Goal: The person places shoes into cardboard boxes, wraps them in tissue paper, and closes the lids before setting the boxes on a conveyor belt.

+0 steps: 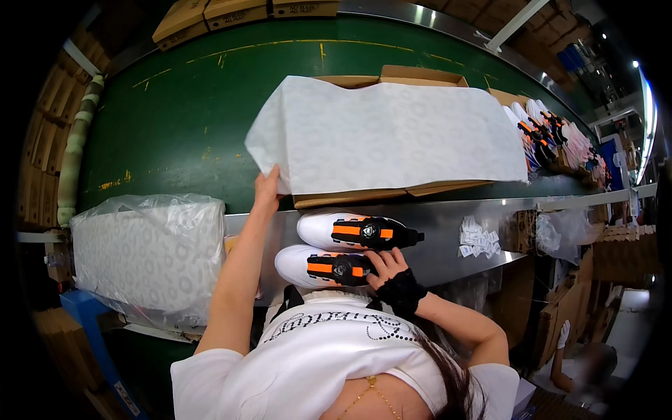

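Note:
My left hand (267, 189) pinches the near left corner of a large white sheet of patterned wrapping paper (406, 136). The paper lies spread over an open brown shoebox (350, 199), hiding what is inside. Just in front of me, two white sneakers with black and orange uppers lie side by side, toes to the left: a farther sneaker (325, 229) and a nearer sneaker (301, 264). My right hand (389, 270), in a black fingerless wrap, has its bent fingers on the heel end of the nearer sneaker.
A plastic-wrapped stack of paper (147, 255) sits at the left. Small white packets (478, 238) lie on the metal ledge (448, 213). More sneakers (535, 129) line the green belt (189, 126) at right. Closed boxes (238, 12) stand beyond it. Another person (584, 371) is at lower right.

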Demonstrator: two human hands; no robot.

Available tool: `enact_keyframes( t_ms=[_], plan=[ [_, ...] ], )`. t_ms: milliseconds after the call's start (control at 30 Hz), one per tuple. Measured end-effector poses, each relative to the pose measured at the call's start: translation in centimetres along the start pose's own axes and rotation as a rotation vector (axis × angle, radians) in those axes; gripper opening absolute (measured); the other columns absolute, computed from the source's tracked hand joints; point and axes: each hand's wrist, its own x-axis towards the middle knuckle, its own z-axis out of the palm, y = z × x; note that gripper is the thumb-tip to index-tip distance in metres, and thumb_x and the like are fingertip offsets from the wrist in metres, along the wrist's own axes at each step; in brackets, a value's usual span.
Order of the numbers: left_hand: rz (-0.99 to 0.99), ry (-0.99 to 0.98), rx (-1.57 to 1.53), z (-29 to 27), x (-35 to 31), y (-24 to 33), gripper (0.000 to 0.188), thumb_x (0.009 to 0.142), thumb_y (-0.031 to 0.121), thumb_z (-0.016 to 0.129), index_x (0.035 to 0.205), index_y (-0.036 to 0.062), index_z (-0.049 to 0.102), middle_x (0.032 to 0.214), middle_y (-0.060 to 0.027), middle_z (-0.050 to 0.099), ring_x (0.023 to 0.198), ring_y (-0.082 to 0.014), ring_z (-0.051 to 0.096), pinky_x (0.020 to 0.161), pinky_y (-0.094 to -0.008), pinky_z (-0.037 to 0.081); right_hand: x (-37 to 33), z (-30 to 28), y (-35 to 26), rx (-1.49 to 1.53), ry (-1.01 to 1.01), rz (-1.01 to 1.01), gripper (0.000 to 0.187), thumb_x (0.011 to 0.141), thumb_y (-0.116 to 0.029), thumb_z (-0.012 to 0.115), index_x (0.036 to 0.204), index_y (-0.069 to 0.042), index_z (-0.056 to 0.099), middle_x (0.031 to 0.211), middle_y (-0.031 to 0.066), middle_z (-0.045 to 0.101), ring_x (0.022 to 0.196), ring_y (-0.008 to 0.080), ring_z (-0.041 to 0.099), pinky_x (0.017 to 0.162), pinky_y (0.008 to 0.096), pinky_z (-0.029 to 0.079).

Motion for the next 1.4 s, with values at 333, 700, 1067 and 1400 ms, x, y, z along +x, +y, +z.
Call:
enact_keyframes(
  t_ms=[333,700,1067,1400],
  plan=[
    [0.802,0.328,0.516,-4.8,-2.4,5.2,0.033,0.087,0.024,0.047,0.099,-0.0063,0.05,0.089,-0.0222,0.058,0.079,-0.0296,0.056,0.073,-0.0348,0.042,7.8,-7.4,6.0,1.211,0.233,0.551,0.024,0.071,-0.02,0.067,0.079,0.001,0.058,0.071,0.0081,0.054,0.066,0.0113,0.049,0.059,0.0273,0.042],
    [0.841,-0.395,0.881,8.4,-9.0,6.6,0.034,0.079,0.014,0.059,0.109,0.0044,0.046,0.095,-0.0195,0.057,0.079,-0.0283,0.058,0.065,-0.0329,0.045,19.1,7.6,8.9,0.851,0.057,0.246,0.014,0.075,-0.018,0.054,0.083,-0.006,0.056,0.084,0.013,0.055,0.083,0.0231,0.051,0.074,0.0329,0.038],
    [0.978,-0.45,1.73,7.5,-2.0,3.4,0.044,0.075,0.039,0.059,0.109,0.0115,0.057,0.128,-0.0177,0.038,0.119,-0.0337,0.033,0.097,-0.0528,0.019,7.0,0.5,12.8,0.308,0.165,0.763,0.038,0.074,-0.027,0.059,0.104,-0.004,0.054,0.114,0.0161,0.05,0.104,0.03,0.047,0.09,0.0451,0.032],
    [0.596,-0.799,1.068,7.0,-8.0,4.4,0.065,0.066,0.043,0.067,0.113,0.0022,0.049,0.116,-0.017,0.045,0.109,-0.0313,0.042,0.092,-0.0452,0.03,-5.3,7.8,10.8,1.484,0.492,1.324,0.034,0.085,-0.032,0.052,0.106,-0.005,0.053,0.087,0.0025,0.059,0.07,0.0094,0.053,0.056,0.0219,0.043]
  ],
)
